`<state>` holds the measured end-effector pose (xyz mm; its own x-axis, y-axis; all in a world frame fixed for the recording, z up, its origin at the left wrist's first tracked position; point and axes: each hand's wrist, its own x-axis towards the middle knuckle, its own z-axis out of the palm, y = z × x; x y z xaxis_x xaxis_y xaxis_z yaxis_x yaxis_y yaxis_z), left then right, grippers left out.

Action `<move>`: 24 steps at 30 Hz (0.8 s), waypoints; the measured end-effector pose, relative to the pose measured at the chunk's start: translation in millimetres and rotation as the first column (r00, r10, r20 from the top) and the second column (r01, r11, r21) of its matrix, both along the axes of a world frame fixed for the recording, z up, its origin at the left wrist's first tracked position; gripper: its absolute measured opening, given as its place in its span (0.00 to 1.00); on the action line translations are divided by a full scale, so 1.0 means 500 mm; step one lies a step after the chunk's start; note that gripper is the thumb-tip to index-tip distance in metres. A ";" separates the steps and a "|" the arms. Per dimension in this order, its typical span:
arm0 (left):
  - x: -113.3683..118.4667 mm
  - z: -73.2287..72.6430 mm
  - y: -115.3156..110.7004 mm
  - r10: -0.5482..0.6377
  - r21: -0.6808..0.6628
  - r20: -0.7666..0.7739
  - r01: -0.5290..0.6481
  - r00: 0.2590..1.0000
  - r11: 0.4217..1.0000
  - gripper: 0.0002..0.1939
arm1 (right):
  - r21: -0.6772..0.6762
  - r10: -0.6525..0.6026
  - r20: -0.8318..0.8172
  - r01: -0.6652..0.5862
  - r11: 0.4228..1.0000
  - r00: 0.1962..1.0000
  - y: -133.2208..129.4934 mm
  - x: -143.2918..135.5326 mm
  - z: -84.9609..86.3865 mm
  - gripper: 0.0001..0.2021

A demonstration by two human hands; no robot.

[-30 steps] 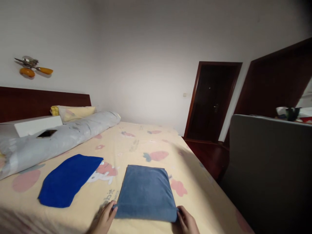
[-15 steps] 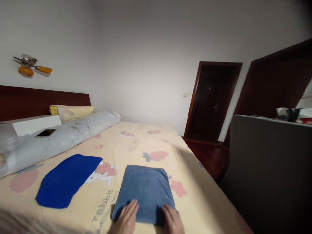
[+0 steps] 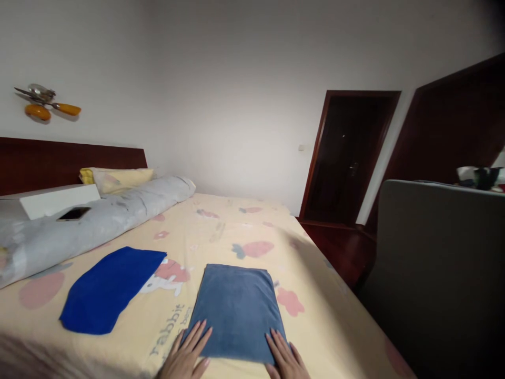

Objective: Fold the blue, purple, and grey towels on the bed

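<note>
A folded grey-blue cloth (image 3: 239,310) lies flat on the bed, on a yellow sheet (image 3: 221,231) printed with carrots and a rabbit. My left hand (image 3: 187,350) rests with spread fingers on its near left corner. On the near right corner lie the outstretched fingers of my right hand (image 3: 284,353). Neither hand grips anything. To the left, apart from both hands, a bright blue piece of cloth (image 3: 112,289) is spread flat.
A grey rolled quilt (image 3: 130,208) with a phone (image 3: 74,213) on it lies at the left, near a white box (image 3: 59,201) and a yellow pillow (image 3: 122,180). A dark grey panel (image 3: 437,273) stands at the right, beyond the bed's edge.
My left hand has moved left, and the fingers of both hands have spread on the folded cloth's near corners. The cloth's near part looks flatter. The view has shifted slightly.
</note>
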<state>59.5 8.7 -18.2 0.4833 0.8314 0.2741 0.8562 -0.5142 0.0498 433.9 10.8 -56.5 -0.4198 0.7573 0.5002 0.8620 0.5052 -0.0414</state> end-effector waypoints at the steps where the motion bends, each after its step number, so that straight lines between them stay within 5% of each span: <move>1: -0.013 0.008 -0.003 0.008 -0.037 0.002 -0.008 1.000 0.999 0.34 | -0.053 -0.006 -0.018 0.005 0.999 1.000 -0.007 0.011 0.007 0.33; 6: -0.059 0.023 0.004 -0.062 -0.116 0.052 0.067 0.997 0.991 0.34 | -0.168 0.020 -0.130 -0.042 0.985 0.991 -0.035 0.036 0.053 0.34; 12: -0.102 0.011 0.033 -0.134 0.088 0.060 0.129 0.989 0.988 0.32 | -0.114 0.088 -0.114 -0.101 0.988 0.990 -0.025 0.048 0.071 0.25; 17: -0.102 0.025 0.027 -0.158 0.250 -0.008 0.155 0.987 0.956 0.32 | -0.028 -0.039 -0.028 0.038 0.999 0.999 -0.021 0.043 0.073 0.18; 24: -0.092 0.042 0.023 -0.214 0.203 0.149 0.182 0.966 0.962 0.30 | -0.122 0.020 -0.217 -0.047 0.991 0.976 -0.040 0.023 0.115 0.14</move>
